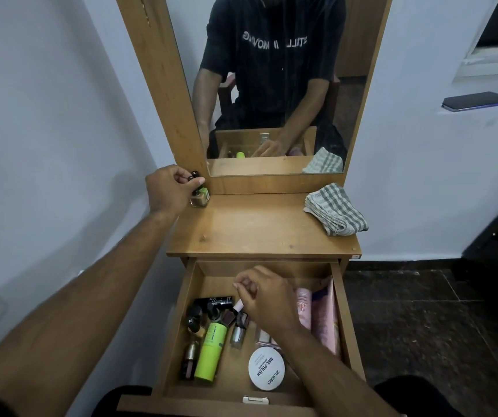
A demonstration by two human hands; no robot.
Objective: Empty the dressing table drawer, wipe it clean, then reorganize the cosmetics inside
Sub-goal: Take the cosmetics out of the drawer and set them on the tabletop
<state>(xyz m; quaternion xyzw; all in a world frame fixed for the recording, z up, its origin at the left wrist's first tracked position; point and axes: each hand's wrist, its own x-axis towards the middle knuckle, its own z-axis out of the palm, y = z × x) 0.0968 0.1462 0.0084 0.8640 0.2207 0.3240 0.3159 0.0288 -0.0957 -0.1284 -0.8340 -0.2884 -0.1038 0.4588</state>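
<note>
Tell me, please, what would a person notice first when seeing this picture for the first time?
First, the open drawer at the bottom, crowded with cosmetics: a bright green tube at the left and a round white tin near the front. The right hand hovers over them with curled fingers. At the tabletop's back left corner, the left hand holds small bottles, and a folded checked cloth lies on the right.

A home bedroom corner: wooden dressing table [259,230] with mirror [278,85], cosmetics-filled drawer [178,326], white walls.
</note>
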